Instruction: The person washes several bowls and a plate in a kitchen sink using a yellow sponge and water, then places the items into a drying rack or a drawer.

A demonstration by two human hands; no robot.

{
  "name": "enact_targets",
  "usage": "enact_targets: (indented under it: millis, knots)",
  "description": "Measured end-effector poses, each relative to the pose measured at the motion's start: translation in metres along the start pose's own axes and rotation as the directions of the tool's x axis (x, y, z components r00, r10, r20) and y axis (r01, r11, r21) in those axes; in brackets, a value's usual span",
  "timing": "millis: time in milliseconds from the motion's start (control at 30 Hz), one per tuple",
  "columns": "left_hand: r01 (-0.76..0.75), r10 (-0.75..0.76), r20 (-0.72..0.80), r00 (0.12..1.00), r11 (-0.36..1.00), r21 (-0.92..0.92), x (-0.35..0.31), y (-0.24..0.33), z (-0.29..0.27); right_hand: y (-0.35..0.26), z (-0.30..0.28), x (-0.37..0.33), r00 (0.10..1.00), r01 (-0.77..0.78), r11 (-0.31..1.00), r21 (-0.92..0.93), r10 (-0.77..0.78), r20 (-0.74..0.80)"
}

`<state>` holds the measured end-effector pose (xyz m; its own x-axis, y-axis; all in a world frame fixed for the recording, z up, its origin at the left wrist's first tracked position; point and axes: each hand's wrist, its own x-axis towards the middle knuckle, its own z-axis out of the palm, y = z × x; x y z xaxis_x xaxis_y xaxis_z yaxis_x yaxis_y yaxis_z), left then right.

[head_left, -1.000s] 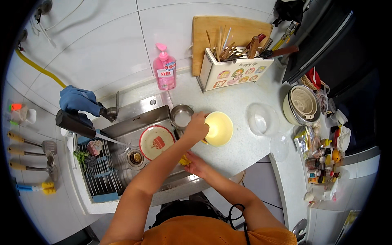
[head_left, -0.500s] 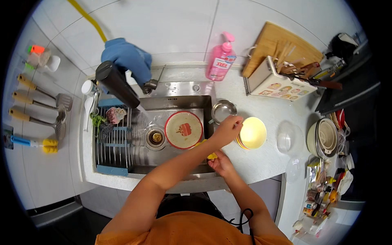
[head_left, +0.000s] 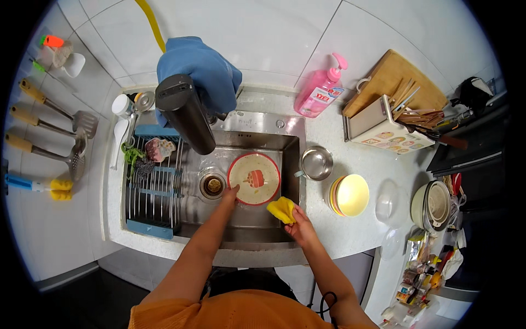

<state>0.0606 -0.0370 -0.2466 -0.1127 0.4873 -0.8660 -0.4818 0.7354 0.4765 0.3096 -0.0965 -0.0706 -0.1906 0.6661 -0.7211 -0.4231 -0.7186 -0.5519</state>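
Observation:
A round cream plate (head_left: 245,174) with a red rim and a red cake picture lies in the steel sink (head_left: 249,219). At its lower left rim is my left hand (head_left: 230,195), thumb over the edge and the other fingers mostly hidden. My right hand (head_left: 301,226) pinches a folded yellow cleaning cloth (head_left: 281,210) over the sink's right side, just off the plate. On the counter to the right stand a small metal bowl (head_left: 316,163) and a stack of yellow bowls (head_left: 353,196).
A black faucet (head_left: 186,115) with a blue cloth (head_left: 200,68) behind it overhangs the sink. The drying rack (head_left: 153,205) fills the left basin side. Behind stand a pink pump bottle (head_left: 319,90) and a chopstick-and-knife holder (head_left: 386,129). Clear plastic containers (head_left: 388,202) sit at right.
My left hand has gone from beside the bowls on the counter to the plate's left rim. The right hand has brought the yellow cloth into plain view. The view has shifted slightly.

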Motion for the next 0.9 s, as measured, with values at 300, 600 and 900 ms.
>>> enact_targets:
  millis: [300, 600, 900]
  knots:
    - [0.063, -0.036, 0.144, 0.989, 0.980, -0.189, -0.020, 0.014, 0.034, -0.004, 0.002, -0.005, 1.000, 0.002, 0.999, -0.035, -0.003, -0.008]
    - [0.068, -0.059, 0.250, 0.966, 0.997, -0.025, -0.026, 0.018, 0.037, 0.001, 0.004, -0.007, 1.000, -0.012, 0.999, -0.040, 0.011, -0.027]
    - [-0.082, 0.053, 0.108, 0.993, 0.955, 0.284, -0.079, 0.071, -0.012, -0.003, 0.022, 0.003, 0.999, -0.008, 0.998, -0.061, 0.010, 0.035]
